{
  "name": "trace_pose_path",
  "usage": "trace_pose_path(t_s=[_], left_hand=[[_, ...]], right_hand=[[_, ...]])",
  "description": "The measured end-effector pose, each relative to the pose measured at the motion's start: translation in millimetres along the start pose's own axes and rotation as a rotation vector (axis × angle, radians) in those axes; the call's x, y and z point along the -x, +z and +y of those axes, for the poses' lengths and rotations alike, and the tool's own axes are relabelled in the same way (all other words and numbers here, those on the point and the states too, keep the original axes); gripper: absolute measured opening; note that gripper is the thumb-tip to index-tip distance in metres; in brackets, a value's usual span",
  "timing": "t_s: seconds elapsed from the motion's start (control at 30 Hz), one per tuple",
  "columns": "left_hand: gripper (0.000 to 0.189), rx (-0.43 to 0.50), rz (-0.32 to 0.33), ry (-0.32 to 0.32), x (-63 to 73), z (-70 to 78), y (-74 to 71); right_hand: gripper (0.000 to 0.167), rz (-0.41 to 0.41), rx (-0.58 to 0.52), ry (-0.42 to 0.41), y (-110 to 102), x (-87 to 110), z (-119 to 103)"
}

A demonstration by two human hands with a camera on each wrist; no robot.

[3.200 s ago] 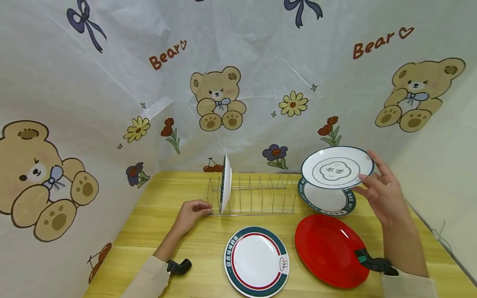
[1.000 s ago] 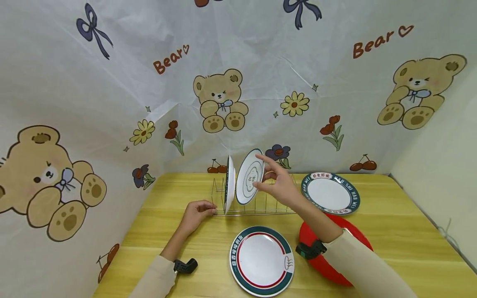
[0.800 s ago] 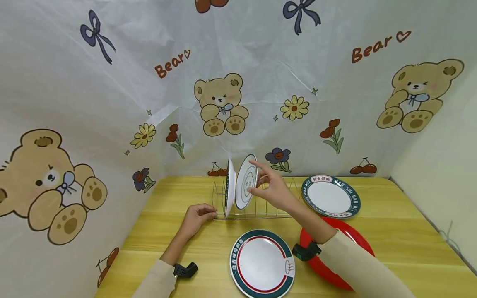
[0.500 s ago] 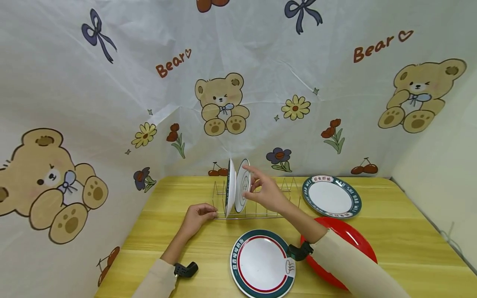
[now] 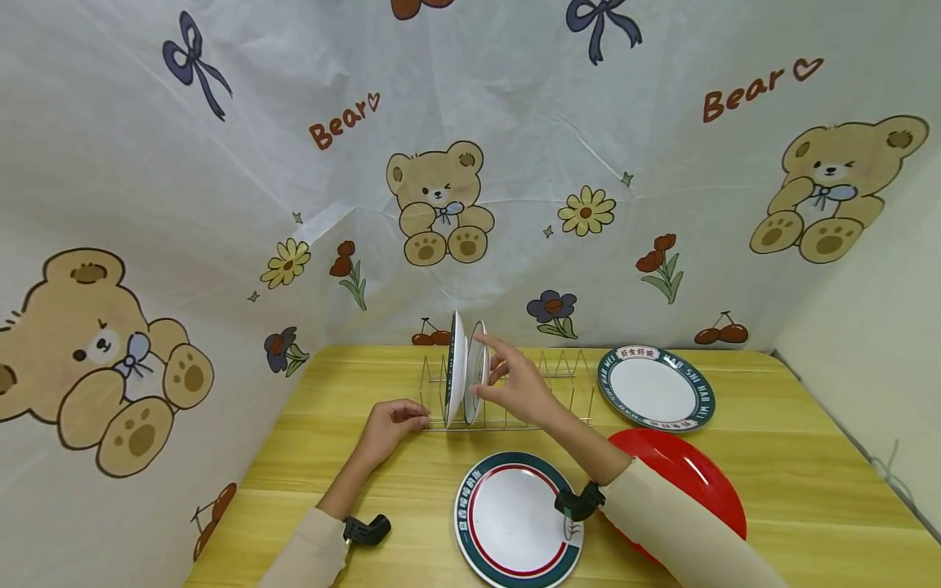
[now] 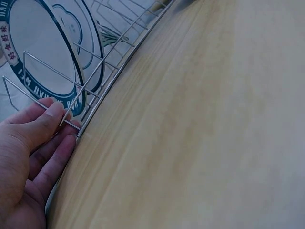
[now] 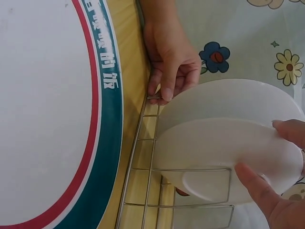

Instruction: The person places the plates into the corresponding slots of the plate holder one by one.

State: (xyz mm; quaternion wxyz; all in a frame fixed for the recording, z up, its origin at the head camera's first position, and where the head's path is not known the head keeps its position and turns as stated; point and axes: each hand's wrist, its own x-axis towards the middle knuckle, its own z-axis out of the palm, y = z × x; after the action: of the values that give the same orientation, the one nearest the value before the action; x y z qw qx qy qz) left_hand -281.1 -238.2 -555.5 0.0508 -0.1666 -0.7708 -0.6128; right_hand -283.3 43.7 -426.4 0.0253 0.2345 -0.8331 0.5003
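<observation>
My left hand (image 5: 385, 429) pinches the left front corner of a wire dish rack (image 6: 114, 75) between thumb and fingers. A white plate with a green lettered rim (image 5: 457, 371) stands upright in the rack close to that hand. Just right of it, a white plate with a thin dark rim (image 5: 476, 363) is nearly upright among the wires, its lower edge down at the rack's base. My right hand (image 5: 518, 384) holds this second plate by its right side, thumb low and forefinger near the top. The right wrist view shows its white underside (image 7: 214, 152) overlapping the first plate.
In front of the rack lies a white plate with green and red rings (image 5: 515, 518). A red plate (image 5: 687, 474) lies to its right, partly under my right forearm. Behind that is a green-rimmed lettered plate (image 5: 654, 388). A bear-print cloth (image 5: 500, 269) hangs behind the table.
My right hand has brought the thin-rimmed plate from the right over to the rack, turned it upright and lowered it beside the first plate. My left hand has kept its hold on the rack.
</observation>
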Motion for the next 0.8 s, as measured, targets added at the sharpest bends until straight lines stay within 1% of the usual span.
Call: trace_pose_path(t_s=[0.2, 0.37, 0.57, 0.67, 0.8], left_hand=[[0.011, 0.000, -0.003, 0.010, 0.9, -0.2, -0.1], [0.010, 0.006, -0.006, 0.017, -0.1, -0.9, -1.1], [0.010, 0.001, -0.015, 0.010, -1.4, -1.3, -1.9], [0.009, -0.003, -0.011, 0.010, -1.4, -1.8, -2.3], [0.009, -0.004, -0.013, 0.012, -1.2, -2.1, -2.4]], right_hand=[[0.085, 0.006, -0.024, 0.002, 1, 2.8, 3], [0.085, 0.013, -0.013, 0.004, -8, 10.9, 1], [0.083, 0.068, -0.005, 0.007, -31, 27.6, -6], [0.081, 0.085, -0.007, -0.001, -46, 38.7, -7], [0.078, 0.110, -0.011, 0.014, -68, 55.1, -8]])
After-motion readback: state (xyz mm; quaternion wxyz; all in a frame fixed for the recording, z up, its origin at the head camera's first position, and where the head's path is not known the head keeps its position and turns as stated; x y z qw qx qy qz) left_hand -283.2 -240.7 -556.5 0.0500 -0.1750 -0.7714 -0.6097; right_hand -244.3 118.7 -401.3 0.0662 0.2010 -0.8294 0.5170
